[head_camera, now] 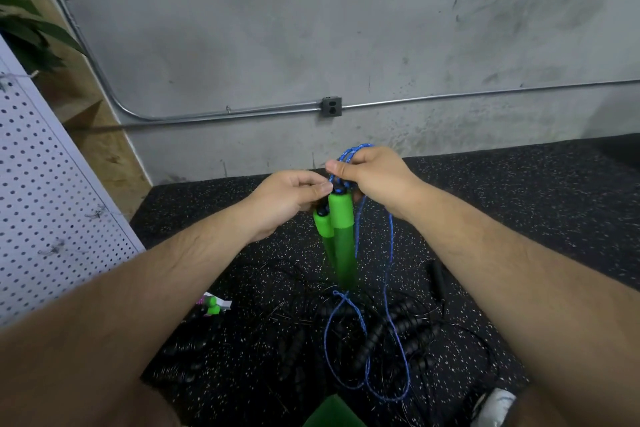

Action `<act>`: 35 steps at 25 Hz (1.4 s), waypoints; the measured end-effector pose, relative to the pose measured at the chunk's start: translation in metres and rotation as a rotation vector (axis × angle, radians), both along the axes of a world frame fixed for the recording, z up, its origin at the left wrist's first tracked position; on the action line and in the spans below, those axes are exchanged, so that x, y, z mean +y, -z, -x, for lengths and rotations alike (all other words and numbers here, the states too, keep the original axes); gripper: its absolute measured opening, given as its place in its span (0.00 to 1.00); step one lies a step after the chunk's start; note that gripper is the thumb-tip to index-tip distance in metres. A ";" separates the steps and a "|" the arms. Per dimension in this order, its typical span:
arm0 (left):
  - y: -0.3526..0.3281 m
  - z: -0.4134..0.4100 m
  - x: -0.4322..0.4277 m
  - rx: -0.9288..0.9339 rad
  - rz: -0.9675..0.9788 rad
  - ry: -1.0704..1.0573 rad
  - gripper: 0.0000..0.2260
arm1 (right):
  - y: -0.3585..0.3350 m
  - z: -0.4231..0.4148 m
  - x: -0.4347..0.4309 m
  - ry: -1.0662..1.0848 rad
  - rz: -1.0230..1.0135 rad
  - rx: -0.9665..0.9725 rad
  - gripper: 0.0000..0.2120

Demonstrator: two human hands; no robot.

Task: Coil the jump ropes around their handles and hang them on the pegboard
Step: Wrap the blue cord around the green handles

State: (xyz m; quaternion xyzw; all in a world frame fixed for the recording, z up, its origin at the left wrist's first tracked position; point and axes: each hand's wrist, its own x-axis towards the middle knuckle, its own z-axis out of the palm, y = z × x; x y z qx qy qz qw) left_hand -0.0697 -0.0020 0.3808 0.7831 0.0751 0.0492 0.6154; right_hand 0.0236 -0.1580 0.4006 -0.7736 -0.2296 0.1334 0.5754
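Note:
Two green foam handles [341, 218] of a jump rope hang side by side in front of me, tops up. My left hand [287, 199] pinches them at their black top caps. My right hand [372, 173] grips the blue speckled rope [391, 243] just above the handles, with a small loop poking out over its fingers. The rest of the blue rope drops in long loops down to the floor. The white pegboard [45, 204] leans at the left edge, with a few wire hooks on it.
A tangle of black jump ropes with black foam handles [377, 333] lies on the speckled black rubber floor [519, 204] below my hands. A small green and purple item [211, 307] lies left of the pile. A grey concrete wall with conduit and an outlet [331, 106] stands ahead.

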 end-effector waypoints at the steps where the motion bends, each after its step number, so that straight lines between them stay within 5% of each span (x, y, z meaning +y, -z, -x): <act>1: -0.002 0.000 -0.003 -0.009 0.013 -0.032 0.03 | 0.001 0.002 0.000 -0.017 -0.003 0.004 0.18; 6: -0.007 -0.004 -0.009 -0.031 0.086 -0.049 0.03 | 0.001 0.008 -0.002 -0.063 -0.014 -0.031 0.15; 11: -0.010 -0.004 -0.010 -0.012 -0.078 -0.099 0.00 | 0.002 0.012 -0.002 -0.081 0.247 -0.212 0.22; 15: -0.015 -0.006 -0.011 -0.028 -0.037 -0.289 0.02 | -0.002 0.024 -0.004 -0.017 0.242 -0.194 0.21; 19: -0.024 -0.009 -0.012 -0.072 0.127 -0.468 0.04 | 0.025 0.051 0.001 0.037 0.386 -0.260 0.50; 22: -0.031 -0.008 -0.010 -0.109 0.271 -0.509 0.06 | 0.045 0.065 0.014 0.118 0.447 -0.365 0.57; 24: -0.034 -0.007 -0.008 -0.130 0.355 -0.530 0.06 | 0.050 0.065 0.018 0.150 0.450 -0.396 0.55; 28: -0.032 -0.007 0.009 -0.089 0.391 -0.526 0.03 | 0.044 0.048 0.012 0.141 0.574 -0.438 0.29; 30: -0.031 -0.004 0.018 0.042 0.183 -0.491 0.05 | 0.036 0.039 0.007 0.142 0.672 -0.549 0.24; 32: -0.031 0.004 0.027 0.162 -0.526 -0.497 0.08 | 0.028 0.033 0.003 0.145 0.746 -0.676 0.25; 33: -0.030 0.008 0.028 0.090 -0.874 -0.500 0.13 | 0.023 0.031 0.002 0.138 0.777 -0.723 0.25; 35: -0.028 0.016 0.024 -0.188 -1.199 -0.274 0.30 | 0.016 0.029 0.002 0.106 0.830 -0.797 0.25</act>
